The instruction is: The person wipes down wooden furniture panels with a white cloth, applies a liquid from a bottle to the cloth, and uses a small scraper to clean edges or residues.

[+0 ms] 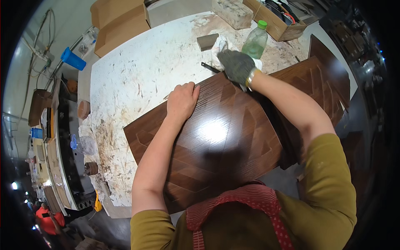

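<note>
A dark brown wooden panel point(225, 141) with a glossy, angular inlaid pattern lies tilted across the table in front of me. My left hand point(182, 100), bare, holds its far edge, the fingers bent over the rim. Beyond that edge, my right hand point(236, 66) wears a dark grey glove and is closed on a crumpled white cloth point(221, 45); its fingertips are partly hidden. A thin black strip-like tool point(209, 67) lies by the cloth. Just past the glove stands a clear bottle point(255, 43) with a green cap.
A second brown panel point(306, 85) lies to the right. On the stained white table point(129, 66) sit a small grey block point(207, 42), a larger wrapped block point(232, 13) and a cardboard box of tools point(287, 31). An open carton point(121, 31) and a blue cup point(73, 58) are at the left.
</note>
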